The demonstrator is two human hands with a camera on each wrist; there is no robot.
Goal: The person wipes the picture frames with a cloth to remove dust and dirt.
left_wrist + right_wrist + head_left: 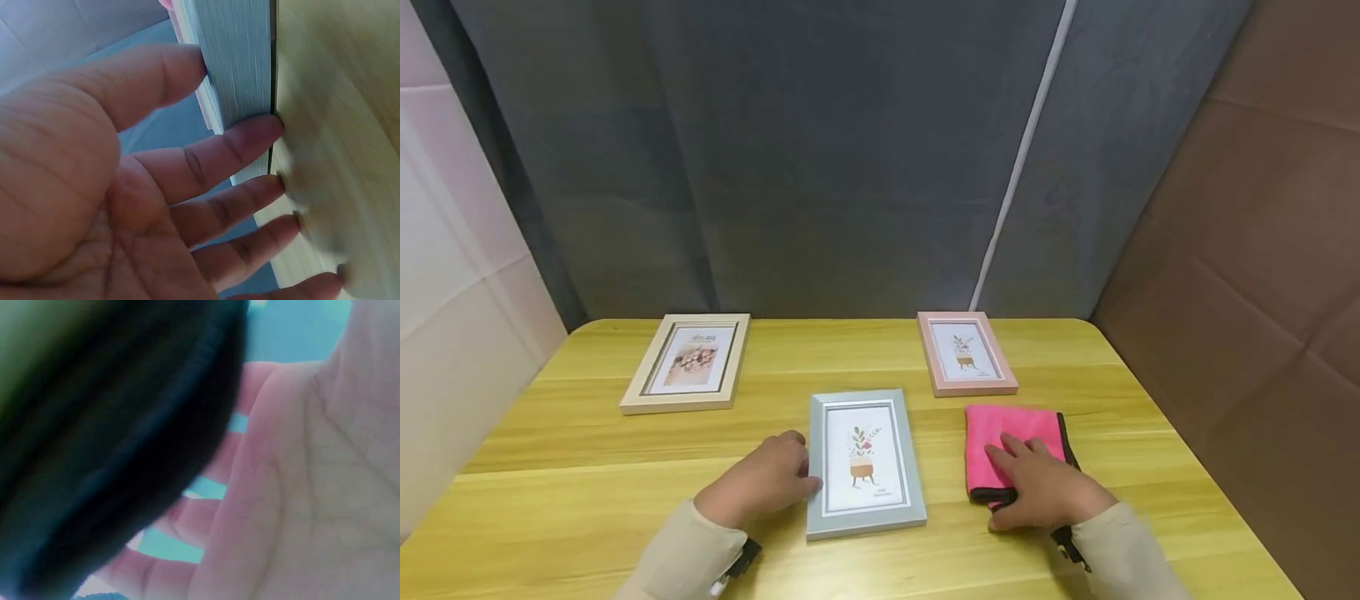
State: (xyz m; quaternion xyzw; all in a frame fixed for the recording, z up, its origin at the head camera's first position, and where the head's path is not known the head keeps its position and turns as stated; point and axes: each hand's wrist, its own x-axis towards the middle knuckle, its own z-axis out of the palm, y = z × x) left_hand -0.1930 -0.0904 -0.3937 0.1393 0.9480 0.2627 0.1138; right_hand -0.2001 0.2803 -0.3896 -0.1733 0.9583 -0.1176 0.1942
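A blue-grey picture frame [867, 529] lies face up at the middle of the table, a potted-plant print inside its silver inner border. My left hand [765, 479] holds its left edge; in the left wrist view the thumb [169, 72] meets the upper rim and the index fingertip reaches the lower edge. The other left fingertips come down to the tabletop. Farther right, my right hand [1045, 487] rests on a folded pink cloth [992, 437] with black trim, fingers spread over its top. Close up, the dark trim [125, 450] is blurred and hides part of the right fingers.
A cream picture frame [739, 358] lies at the back left of the wood-patterned table [587, 508]. Behind the cloth is a pink picture frame [975, 388]. Grey fabric [850, 167] hangs behind the table, and a brown sheet [1262, 275] stands along the right.
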